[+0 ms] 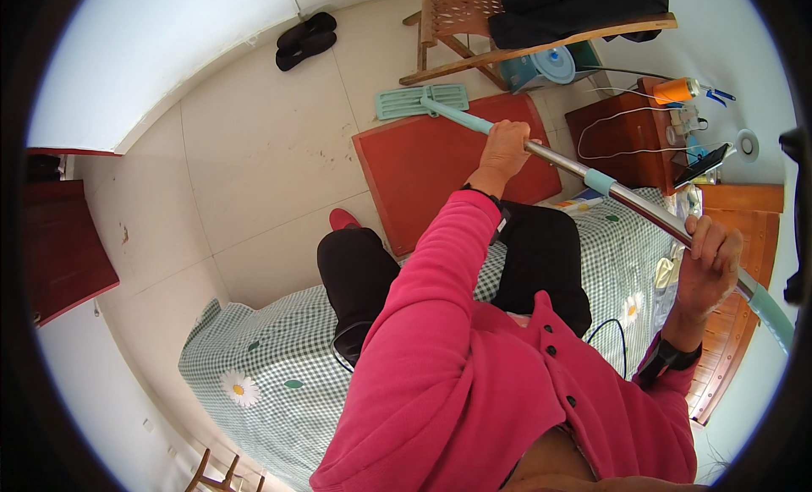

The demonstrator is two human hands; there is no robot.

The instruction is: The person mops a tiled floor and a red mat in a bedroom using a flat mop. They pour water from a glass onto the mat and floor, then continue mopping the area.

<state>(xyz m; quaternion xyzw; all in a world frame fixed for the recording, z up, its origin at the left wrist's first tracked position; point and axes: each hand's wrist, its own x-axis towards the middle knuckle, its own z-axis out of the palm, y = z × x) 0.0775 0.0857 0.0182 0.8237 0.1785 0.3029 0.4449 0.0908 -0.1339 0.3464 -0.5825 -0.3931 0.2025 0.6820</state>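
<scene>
A flat mop with a pale green head (448, 96) and a metal pole (644, 206) slants across the upper right. My left hand (505, 145) is closed around its lower pole, just above the light green socket. Higher up, near the green end grip, my right hand (710, 259) wraps its fingers round the same pole. The mop head lies at the far edge of a red mat (414, 175), partly over the tiled floor (262, 153). Both arms wear pink sleeves, with a dark band at each wrist.
I sit on a bed with a green checked cover (292, 357). A wooden folding chair (457, 65) bearing dark clothes stands beyond the mat. Black shoes (306, 41) rest by the wall. At right is a red-brown cabinet (617, 128) with cables and an orange bottle (675, 90).
</scene>
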